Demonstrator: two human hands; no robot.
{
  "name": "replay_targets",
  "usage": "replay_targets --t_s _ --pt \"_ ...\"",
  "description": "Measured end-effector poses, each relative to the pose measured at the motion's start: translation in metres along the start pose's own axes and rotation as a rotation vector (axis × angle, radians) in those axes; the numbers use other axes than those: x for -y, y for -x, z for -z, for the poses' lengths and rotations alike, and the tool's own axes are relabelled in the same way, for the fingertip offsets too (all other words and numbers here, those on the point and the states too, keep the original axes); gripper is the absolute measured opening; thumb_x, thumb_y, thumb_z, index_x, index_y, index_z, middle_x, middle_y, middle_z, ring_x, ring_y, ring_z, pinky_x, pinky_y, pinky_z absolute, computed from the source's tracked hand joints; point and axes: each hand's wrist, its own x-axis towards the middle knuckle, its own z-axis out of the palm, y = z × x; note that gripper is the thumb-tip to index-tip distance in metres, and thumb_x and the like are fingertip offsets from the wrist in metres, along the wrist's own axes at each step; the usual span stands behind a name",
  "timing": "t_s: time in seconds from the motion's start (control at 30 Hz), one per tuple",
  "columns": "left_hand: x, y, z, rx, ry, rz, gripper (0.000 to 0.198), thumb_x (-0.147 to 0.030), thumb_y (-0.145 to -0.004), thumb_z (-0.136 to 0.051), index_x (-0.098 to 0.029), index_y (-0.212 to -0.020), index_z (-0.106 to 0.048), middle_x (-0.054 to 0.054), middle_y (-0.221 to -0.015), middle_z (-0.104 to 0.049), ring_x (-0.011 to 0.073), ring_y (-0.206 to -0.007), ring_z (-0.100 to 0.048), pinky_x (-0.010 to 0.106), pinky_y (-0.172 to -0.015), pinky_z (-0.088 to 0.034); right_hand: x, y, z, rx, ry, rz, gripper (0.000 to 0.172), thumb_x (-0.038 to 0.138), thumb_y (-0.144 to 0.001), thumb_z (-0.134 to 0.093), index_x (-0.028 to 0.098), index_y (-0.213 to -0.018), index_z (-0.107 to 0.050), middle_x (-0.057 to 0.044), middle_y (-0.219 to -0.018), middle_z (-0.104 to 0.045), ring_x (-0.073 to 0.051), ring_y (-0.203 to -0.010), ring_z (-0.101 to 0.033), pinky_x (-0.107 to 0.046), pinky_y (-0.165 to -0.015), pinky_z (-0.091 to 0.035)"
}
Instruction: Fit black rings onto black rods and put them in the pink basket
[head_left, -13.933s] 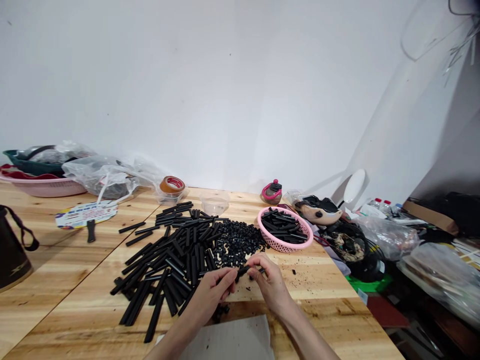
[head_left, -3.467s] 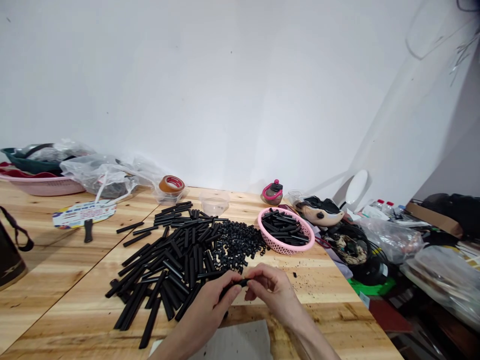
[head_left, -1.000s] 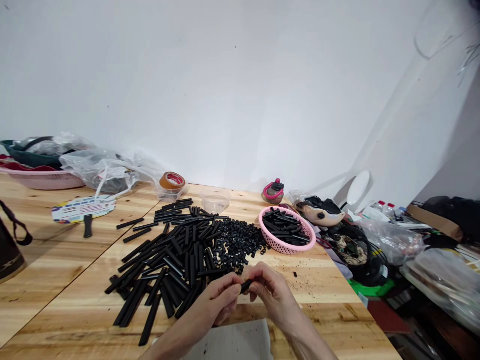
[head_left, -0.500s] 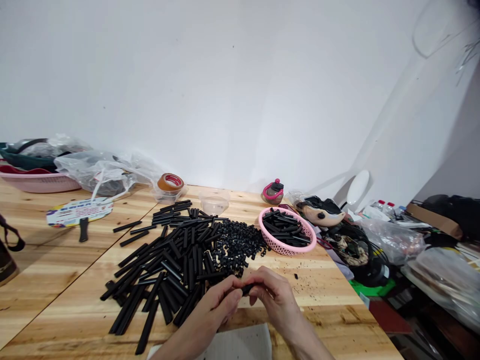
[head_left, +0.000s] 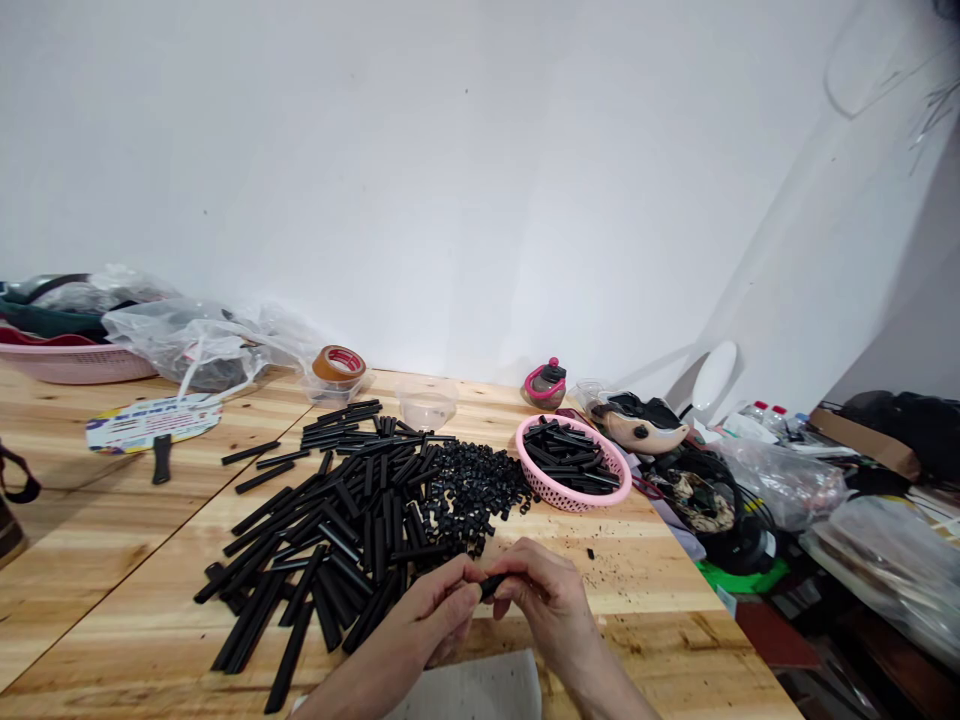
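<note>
Between the fingertips of both hands is a short black tube (head_left: 491, 585), held over the wooden table. My left hand (head_left: 442, 605) pinches its left end, and my right hand (head_left: 544, 585) pinches the right end. Fingers cover most of the piece. Just left of my hands lies a heap of long black tubes (head_left: 345, 540). Small black cut pieces (head_left: 472, 490) are piled beyond my hands. A pink basket (head_left: 525, 470) with black tubes in it stands at the back right. Below my hands lies a pale sheet (head_left: 480, 690), partly hidden by my left forearm.
A roll of brown tape (head_left: 339, 364), a clear plastic bowl (head_left: 426, 408) and a pink-and-dark bottle (head_left: 546, 384) stand along the wall. A hand fan (head_left: 154, 424) and plastic bags (head_left: 180, 335) are at left. Clutter lies beyond the table's right edge.
The black tube between my fingers has tilted, its right end now higher, and more of it shows. My hands remain in nearly the same place.
</note>
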Motion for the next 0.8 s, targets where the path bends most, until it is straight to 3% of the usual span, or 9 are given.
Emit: replay_targets --t_s 0.23,0.57,0.8 --pt "0.006 -0.003 0.001 0.016 0.038 -0.045 0.033 -0.052 -0.094 -0.051 -0.019 -0.092 -0.056 -0.01 -0.057 -0.028 0.0066 -0.046 -0.017 0.02 -0.044 -0.013 0.003 0.001 -0.004 -0.043 -0.039 0.005 0.01 0.02 -0.087 -0.067 0.026 -0.089 -0.075 0.0 -0.075 -0.063 -0.01 -0.054 -0.062 -0.019 -0.05 -0.053" --pt "0.009 -0.003 0.003 0.011 0.087 -0.042 0.033 -0.051 -0.094 -0.052 -0.018 -0.092 -0.056 -0.01 -0.058 -0.029 0.0061 -0.047 -0.017 0.019 -0.043 -0.012 -0.002 0.001 -0.01 -0.067 -0.253 -0.113 0.005 0.025 -0.083 -0.072 0.025 -0.086 -0.076 0.0 -0.075 -0.062 -0.01 -0.055 -0.062 -0.019 -0.051 -0.052" --pt "0.014 -0.005 0.005 -0.037 0.036 -0.038 0.037 -0.055 -0.092 -0.053 -0.018 -0.091 -0.056 -0.01 -0.057 -0.031 0.0065 -0.047 -0.019 0.019 -0.042 -0.014 -0.003 0.001 -0.005 -0.02 -0.191 -0.09 0.01 0.019 -0.083 -0.071 0.026 -0.088 -0.077 0.001 -0.079 -0.064 -0.009 -0.055 -0.064 -0.018 -0.053 -0.053"
